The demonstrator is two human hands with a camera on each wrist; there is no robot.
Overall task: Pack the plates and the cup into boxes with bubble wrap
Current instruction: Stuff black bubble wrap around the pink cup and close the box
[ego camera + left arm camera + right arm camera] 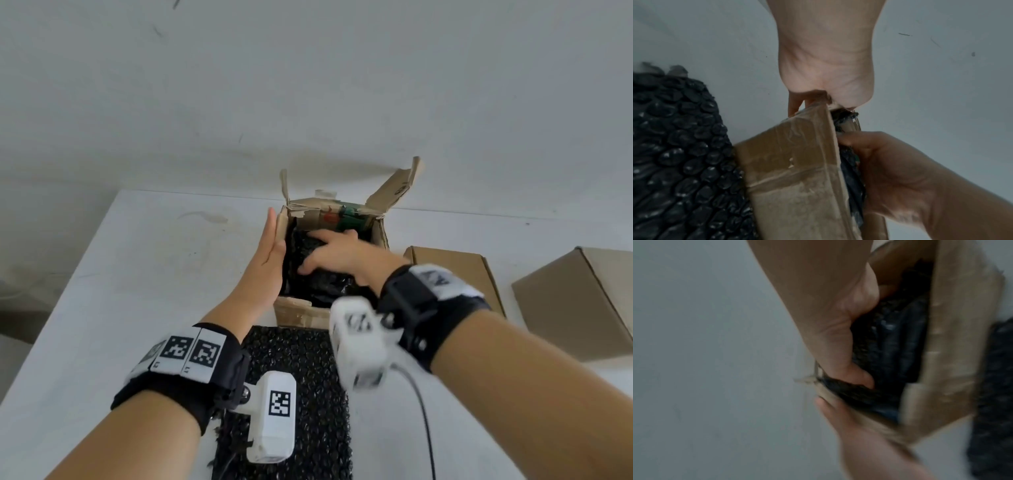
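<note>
An open cardboard box [298, 310] stands at the middle of the white table, its flaps up. It holds a bundle in black bubble wrap [308, 284]; what the wrap encloses is hidden. My left hand [272, 251] lies flat with straight fingers against the outside of the box's left wall [797, 154]. My right hand [329, 250] reaches down into the box, thumb and fingers curled over the bundle [890, 340]. A loose sheet of black bubble wrap [301, 370] lies on the table in front of the box. No bare plate or cup shows.
Two closed cardboard boxes [459, 274] [582, 305] sit to the right of the open one. The white table [137, 274] ends at a pale wall just behind the box. A cable trails from my right wrist camera.
</note>
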